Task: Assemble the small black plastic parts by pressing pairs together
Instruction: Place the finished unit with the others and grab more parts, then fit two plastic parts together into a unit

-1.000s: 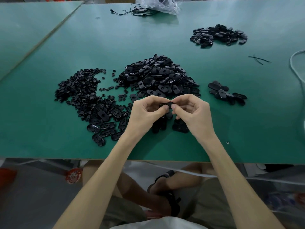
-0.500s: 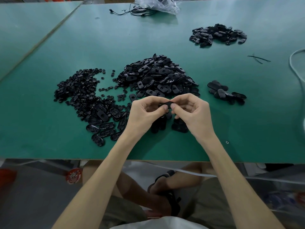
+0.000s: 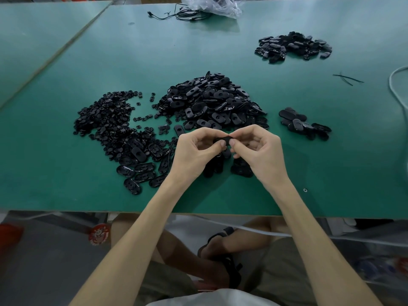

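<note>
My left hand [image 3: 194, 151] and my right hand [image 3: 258, 151] meet above the green table [image 3: 66, 184], thumbs and fingertips pinched on one small black plastic part [image 3: 222, 140] between them. Most of that part is hidden by my fingers. Behind my hands lies a big heap of oval black parts [image 3: 212, 102]. A spread of tiny black pieces [image 3: 106, 115] lies to the left, with several oval shells [image 3: 136, 171] near my left wrist. Under my hands sit a few more black parts [image 3: 240, 170].
A small group of oval parts [image 3: 304, 124] lies to the right, and another pile [image 3: 293, 46] at the far right. A clear plastic bag [image 3: 216, 5] and black cable [image 3: 176, 15] sit at the far edge. A white cord [image 3: 397, 89] curves at the right. The table's front edge runs below my forearms.
</note>
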### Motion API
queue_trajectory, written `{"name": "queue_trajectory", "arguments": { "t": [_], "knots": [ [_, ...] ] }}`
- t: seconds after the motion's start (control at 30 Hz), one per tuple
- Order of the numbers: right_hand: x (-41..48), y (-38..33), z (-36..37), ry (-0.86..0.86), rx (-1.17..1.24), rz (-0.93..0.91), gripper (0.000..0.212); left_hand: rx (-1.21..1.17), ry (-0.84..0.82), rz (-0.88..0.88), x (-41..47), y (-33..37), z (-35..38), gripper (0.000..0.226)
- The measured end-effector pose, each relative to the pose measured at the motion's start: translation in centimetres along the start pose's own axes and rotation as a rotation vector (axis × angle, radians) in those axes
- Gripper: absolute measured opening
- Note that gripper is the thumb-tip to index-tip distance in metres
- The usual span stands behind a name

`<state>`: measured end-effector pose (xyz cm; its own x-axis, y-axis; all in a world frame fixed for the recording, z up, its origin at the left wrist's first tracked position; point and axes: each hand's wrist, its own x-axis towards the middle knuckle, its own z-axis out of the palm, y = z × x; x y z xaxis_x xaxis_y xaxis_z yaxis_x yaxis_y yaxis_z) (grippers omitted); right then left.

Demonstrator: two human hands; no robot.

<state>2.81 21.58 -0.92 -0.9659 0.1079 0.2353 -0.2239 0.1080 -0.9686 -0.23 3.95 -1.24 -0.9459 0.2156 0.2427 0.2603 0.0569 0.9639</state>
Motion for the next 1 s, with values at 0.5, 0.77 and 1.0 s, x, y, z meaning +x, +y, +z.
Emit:
{"name": "queue_trajectory", "arguments": {
  "t": [0.5, 0.77, 1.0],
  "knots": [
    [0.0, -0.2, 0.1, 0.007, 0.026, -0.016, 0.022, 0.014, 0.012, -0.014, 0.0, 0.1, -0.1, 0.018],
    [0.0, 0.0, 0.1, 0.032, -0.034, -0.039, 0.021, 0.010, 0.026, -0.011, 0.1, 0.2, 0.0, 0.021],
    [0.6, 0.8, -0.5, 0.483, 0.035, 0.026, 0.033, 0.004, 0.082, -0.037, 0.1, 0.1, 0.0, 0.024]
  ]
}}
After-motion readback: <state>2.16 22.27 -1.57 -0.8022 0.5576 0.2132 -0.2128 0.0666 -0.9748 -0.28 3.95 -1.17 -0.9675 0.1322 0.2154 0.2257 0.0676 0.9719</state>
